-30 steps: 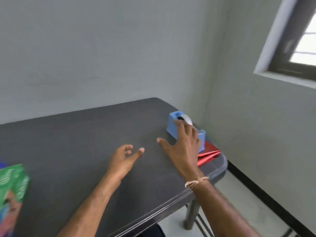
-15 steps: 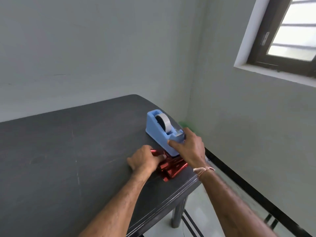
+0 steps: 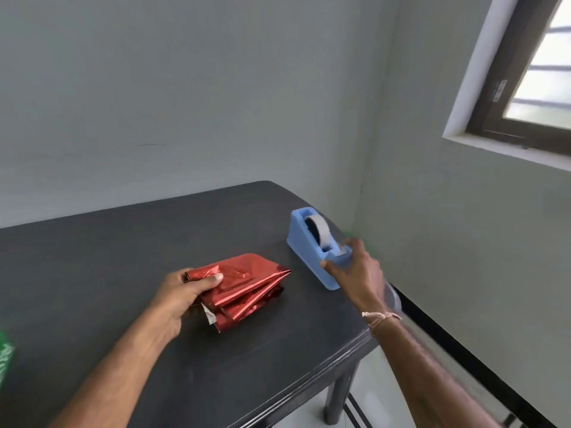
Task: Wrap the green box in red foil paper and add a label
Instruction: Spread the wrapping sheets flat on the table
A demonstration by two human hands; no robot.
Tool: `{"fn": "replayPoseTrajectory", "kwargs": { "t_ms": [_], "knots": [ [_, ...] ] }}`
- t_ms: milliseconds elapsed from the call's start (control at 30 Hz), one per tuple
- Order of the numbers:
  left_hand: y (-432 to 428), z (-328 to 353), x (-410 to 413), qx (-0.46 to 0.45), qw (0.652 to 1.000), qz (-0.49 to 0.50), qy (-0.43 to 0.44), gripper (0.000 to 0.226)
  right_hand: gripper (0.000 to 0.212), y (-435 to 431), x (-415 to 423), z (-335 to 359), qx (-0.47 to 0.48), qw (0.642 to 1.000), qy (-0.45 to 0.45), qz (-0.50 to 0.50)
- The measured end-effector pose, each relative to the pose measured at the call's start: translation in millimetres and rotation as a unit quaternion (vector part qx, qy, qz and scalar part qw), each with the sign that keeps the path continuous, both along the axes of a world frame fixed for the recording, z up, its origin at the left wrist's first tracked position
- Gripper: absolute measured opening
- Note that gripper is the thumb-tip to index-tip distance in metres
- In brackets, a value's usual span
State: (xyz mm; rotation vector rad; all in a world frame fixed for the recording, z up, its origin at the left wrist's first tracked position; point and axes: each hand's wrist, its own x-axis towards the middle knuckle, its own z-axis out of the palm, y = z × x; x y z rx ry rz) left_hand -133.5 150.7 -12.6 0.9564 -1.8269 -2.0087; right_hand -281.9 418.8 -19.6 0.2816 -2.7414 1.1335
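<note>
A folded bundle of shiny red foil paper point(image 3: 247, 285) lies on the black table point(image 3: 123, 257), left of a blue tape dispenser point(image 3: 312, 245) holding a roll of tape. My left hand point(image 3: 182, 296) grips the bundle's left end, thumb on top. My right hand point(image 3: 358, 273) is curled round the near end of the dispenser. Only a sliver of the green box point(image 3: 4, 353) shows at the frame's left edge.
The table's right edge and rounded corner lie close behind the dispenser, with grey walls beyond. A table leg point(image 3: 340, 393) and the floor show below the near right corner. A window point(image 3: 537, 72) is at the upper right.
My left hand has pulled the red foil bundle out from beside the dispenser, leftward to the middle of the table. My right hand stays on the dispenser's near end.
</note>
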Motion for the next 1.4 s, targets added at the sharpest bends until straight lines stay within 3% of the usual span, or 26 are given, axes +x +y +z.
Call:
{"fn": "replayPoseTrajectory", "kwargs": {
  "t_ms": [33, 100, 200, 333, 467, 600, 700, 833, 900, 933, 967, 1033, 1067, 1100, 1167, 1233, 1300, 1400],
  "knots": [
    [-5.4, 1.7, 8.2, 0.010, 1.000, 0.000, 0.003, 0.024, 0.072, -6.8, 5.7, -1.0, 0.005, 0.998, 0.063, 0.016],
    [-16.1, 5.4, 25.2, 0.019, 1.000, 0.000, 0.004, 0.024, 0.079, -30.6, 22.6, 2.4, -0.018, 0.972, 0.186, 0.145],
    [-32.5, 11.1, 48.0, 0.030, 1.000, 0.008, 0.003, 0.030, 0.064, -74.4, 53.9, 9.9, 0.018, 0.918, 0.207, 0.337],
    [-53.0, 16.6, 75.3, 0.038, 0.999, 0.011, 0.005, 0.033, 0.046, -120.1, 79.1, 15.0, 0.013, 0.896, 0.115, 0.429],
    [-64.9, 18.8, 95.9, 0.096, 0.995, 0.025, 0.021, 0.036, 0.010, -146.1, 96.0, 13.6, -0.049, 0.900, 0.068, 0.428],
    [-79.9, 12.2, 110.9, 0.256, 0.962, 0.034, 0.091, 0.075, 0.012, -161.9, 107.1, 20.1, -0.113, 0.924, -0.030, 0.363],
    [-81.7, 6.0, 113.6, 0.290, 0.951, 0.022, 0.105, 0.092, 0.019, -169.1, 109.4, 29.0, -0.205, 0.909, -0.134, 0.336],
    [-62.9, 11.7, 115.0, 0.219, 0.973, -0.002, 0.073, 0.058, 0.023, -173.6, 110.8, 33.3, -0.284, 0.855, -0.293, 0.320],
    [-65.2, 4.4, 111.7, 0.149, 0.985, 0.062, 0.056, 0.039, 0.022, -173.0, 111.0, 31.1, -0.303, 0.845, -0.326, 0.296],
    [-69.8, -2.3, 110.3, 0.113, 0.986, 0.112, 0.046, 0.042, 0.022, -171.7, 110.4, 29.2, -0.312, 0.844, -0.330, 0.285],
    [-73.8, -8.3, 109.6, 0.062, 0.983, 0.167, 0.035, 0.049, 0.023, -170.0, 109.5, 27.2, -0.322, 0.846, -0.323, 0.275],
    [-78.2, -9.7, 106.4, -0.142, 0.954, 0.262, -0.013, 0.059, 0.024, -167.3, 106.3, 24.3, -0.342, 0.861, -0.267, 0.266],
    [-77.1, -9.4, 103.5, -0.243, 0.929, 0.277, -0.016, 0.054, 0.022, -167.2, 105.9, 24.6, -0.339, 0.874, -0.220, 0.271],
    [-71.5, -2.4, 101.2, -0.287, 0.922, 0.258, 0.019, 0.043, 0.020, -168.9, 106.1, 25.2, -0.320, 0.889, -0.167, 0.281],
    [-50.2, 25.8, 93.9, -0.180, 0.971, 0.130, 0.084, 0.033, 0.014, -175.6, 109.3, 25.7, -0.258, 0.911, -0.081, 0.311],
    [-37.7, 40.5, 83.8, -0.072, 0.993, 0.040, 0.081, 0.052, 0.014, -182.0, 115.7, 20.8, -0.213, 0.911, -0.056, 0.349],
    [-33.0, 46.6, 76.1, -0.066, 0.993, 0.045, 0.091, 0.051, 0.014, -183.6, 120.2, 15.6, -0.202, 0.905, -0.060, 0.370],
    [-33.7, 42.0, 75.9, -0.042, 0.988, 0.100, 0.105, 0.035, 0.014, -178.9, 123.7, 13.6, -0.283, 0.868, -0.128, 0.388]
  ]
}}
